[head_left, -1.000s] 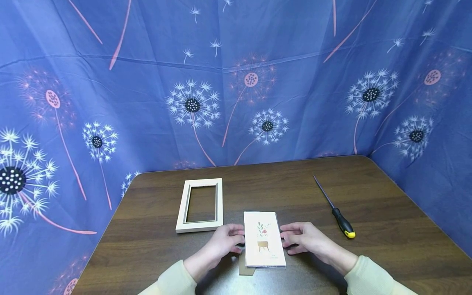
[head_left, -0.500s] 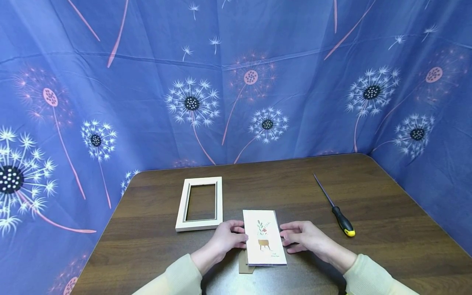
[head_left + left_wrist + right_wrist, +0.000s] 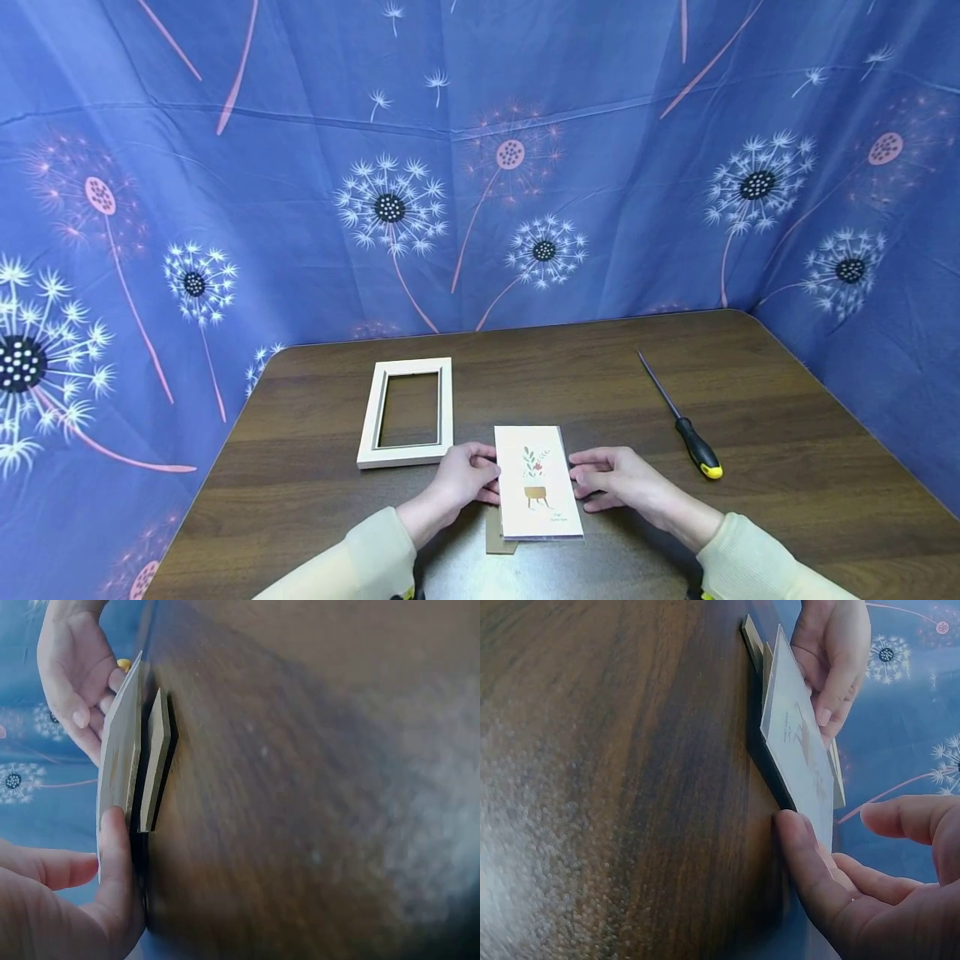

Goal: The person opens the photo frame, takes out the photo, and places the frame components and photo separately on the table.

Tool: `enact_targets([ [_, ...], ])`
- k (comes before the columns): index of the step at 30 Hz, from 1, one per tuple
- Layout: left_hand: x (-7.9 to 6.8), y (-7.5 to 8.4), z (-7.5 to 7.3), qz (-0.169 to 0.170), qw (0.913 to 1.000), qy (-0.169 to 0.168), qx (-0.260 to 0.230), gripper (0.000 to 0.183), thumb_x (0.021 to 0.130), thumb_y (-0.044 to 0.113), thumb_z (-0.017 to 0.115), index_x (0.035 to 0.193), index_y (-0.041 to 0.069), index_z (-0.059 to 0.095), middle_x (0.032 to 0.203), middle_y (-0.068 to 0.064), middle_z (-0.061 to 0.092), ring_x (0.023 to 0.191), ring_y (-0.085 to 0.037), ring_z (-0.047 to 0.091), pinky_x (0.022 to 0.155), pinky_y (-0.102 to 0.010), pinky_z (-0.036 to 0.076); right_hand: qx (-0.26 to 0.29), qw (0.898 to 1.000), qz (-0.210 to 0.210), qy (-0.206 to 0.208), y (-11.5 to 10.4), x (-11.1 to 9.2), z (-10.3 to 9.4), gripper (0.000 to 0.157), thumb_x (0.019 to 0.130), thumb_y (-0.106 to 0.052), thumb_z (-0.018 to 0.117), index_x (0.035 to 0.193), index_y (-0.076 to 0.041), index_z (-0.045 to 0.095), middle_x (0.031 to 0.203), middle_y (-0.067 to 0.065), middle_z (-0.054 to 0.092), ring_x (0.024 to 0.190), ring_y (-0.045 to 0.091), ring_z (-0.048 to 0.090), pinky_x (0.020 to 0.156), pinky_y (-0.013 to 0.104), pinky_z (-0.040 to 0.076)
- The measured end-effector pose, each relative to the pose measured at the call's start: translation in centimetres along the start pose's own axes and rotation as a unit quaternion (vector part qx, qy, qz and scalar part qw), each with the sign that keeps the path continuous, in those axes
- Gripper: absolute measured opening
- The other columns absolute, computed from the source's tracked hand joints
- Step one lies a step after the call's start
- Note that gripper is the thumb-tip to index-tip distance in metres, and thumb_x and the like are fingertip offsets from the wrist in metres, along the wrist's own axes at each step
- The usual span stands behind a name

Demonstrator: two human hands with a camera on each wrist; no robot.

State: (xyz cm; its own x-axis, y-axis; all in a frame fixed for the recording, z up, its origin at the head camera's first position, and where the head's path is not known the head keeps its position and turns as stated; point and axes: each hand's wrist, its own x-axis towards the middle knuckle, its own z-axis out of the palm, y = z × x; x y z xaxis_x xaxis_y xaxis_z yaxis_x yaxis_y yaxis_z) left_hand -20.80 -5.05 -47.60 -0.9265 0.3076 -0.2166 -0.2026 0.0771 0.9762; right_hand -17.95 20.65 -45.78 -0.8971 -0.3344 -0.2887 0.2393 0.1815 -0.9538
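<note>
A white picture card (image 3: 536, 482), printed with a plant in a brown footed pot, is at the table's near middle, with a clear margin along its edges. Under its lower left shows a brown board (image 3: 498, 540), which lies on the table in the left wrist view. My left hand (image 3: 459, 482) holds the card's left edge, the thumb (image 3: 114, 840) against its rim. At the card's right edge is my right hand (image 3: 618, 482), fingers loosely bent; in the right wrist view its thumb (image 3: 799, 832) touches the rim. Card and board hide what lies between them.
A cream picture frame (image 3: 369, 421) with an open middle lies behind my left hand. To the right is a screwdriver (image 3: 697, 448) with a black and yellow handle. A blue dandelion-print cloth (image 3: 450, 208) hangs behind the wooden table (image 3: 315, 500).
My left thumb has come up onto the card's left edge, and the card's lower part has shifted slightly right. My right hand stays almost still.
</note>
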Motion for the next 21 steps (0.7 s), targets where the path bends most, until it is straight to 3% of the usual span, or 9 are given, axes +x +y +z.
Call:
enact_targets([
  [11, 0.58, -0.12, 0.14, -0.008, 0.9999, 0.009, 0.005, 0.028, 0.083, -0.011, 0.052, 0.111, -0.014, 0.051, 0.076, -0.006, 0.056, 0.056, -0.012, 0.056, 0.051, -0.028, 0.058, -0.022, 1.0, 0.0, 0.007, -0.05, 0.45, 0.09, 0.05, 0.092, -0.01, 0.059, 0.128, 0.02, 0.041, 0.104, 0.019, 0.064, 0.084, 0.023, 0.066, 0.074, 0.039, 0.06],
  [21, 0.25, 0.29, 0.03, -0.01, 0.9999, -0.003, -0.008, 0.029, 0.085, -0.011, 0.051, 0.114, -0.011, 0.051, 0.077, -0.006, 0.057, 0.057, -0.012, 0.055, 0.05, -0.026, 0.057, -0.028, 0.999, -0.004, 0.02, 0.19, 0.7, 0.18, 0.046, 0.093, -0.009, 0.058, 0.127, 0.018, 0.044, 0.098, 0.015, 0.062, 0.08, 0.019, 0.063, 0.072, 0.038, 0.06],
])
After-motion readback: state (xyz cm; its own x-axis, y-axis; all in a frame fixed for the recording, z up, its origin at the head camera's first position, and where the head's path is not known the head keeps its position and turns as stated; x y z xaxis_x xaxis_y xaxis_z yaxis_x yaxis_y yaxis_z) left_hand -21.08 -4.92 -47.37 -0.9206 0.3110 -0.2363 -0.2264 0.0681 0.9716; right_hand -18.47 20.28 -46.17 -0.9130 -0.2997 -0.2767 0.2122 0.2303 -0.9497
